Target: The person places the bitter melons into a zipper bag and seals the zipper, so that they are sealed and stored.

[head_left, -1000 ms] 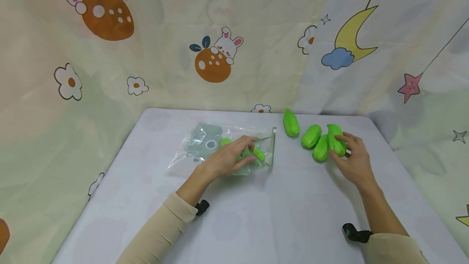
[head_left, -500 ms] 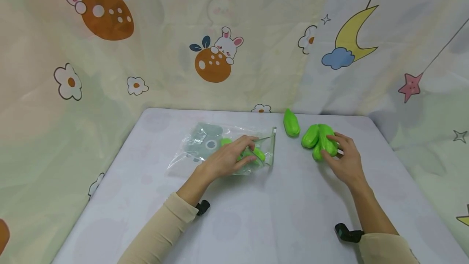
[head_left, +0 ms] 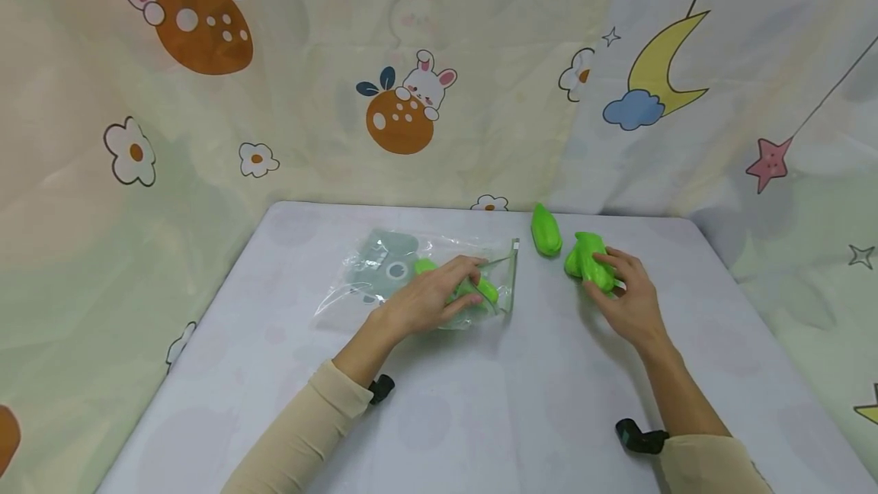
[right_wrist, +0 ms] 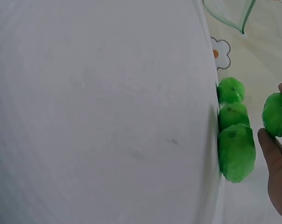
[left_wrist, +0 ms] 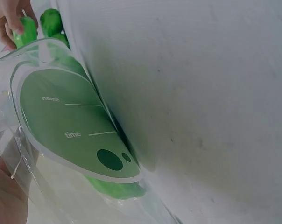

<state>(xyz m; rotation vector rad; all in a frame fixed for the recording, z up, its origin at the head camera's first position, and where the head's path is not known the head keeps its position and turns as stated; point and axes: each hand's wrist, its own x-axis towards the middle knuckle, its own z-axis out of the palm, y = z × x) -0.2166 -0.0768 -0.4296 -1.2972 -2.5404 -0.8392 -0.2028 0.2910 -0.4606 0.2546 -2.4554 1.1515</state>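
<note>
My left hand (head_left: pixel 432 292) pinches the edge of a clear zip bag (head_left: pixel 380 258) near its mouth, which gapes to the right. Printed grey-green, the bag holds bright green toy vegetables (head_left: pixel 488 290). In the left wrist view its green oval label (left_wrist: pixel 61 116) reads "name" and "time". With fingertips and thumb, my right hand (head_left: pixel 629 302) grips an elongated, lumpy green toy vegetable (right_wrist: pixel 276 114), raised above the tabletop in the right wrist view. Two similar vegetables lie under or beside it, mostly hidden from the head camera; another toy vegetable (head_left: pixel 546 230) lies behind them.
A white cloth covers the table (head_left: pixel 439 418), whose back edge meets a hanging curtain (head_left: pixel 309 97) printed with rabbits and flowers. A black wrist camera (head_left: pixel 641 437) sits at the right cuff, another black camera (head_left: pixel 381 389) at the left.
My right hand has moved left with the green toy vegetable, which now passes in front of the other two. My left hand and the bag have stayed in place.
</note>
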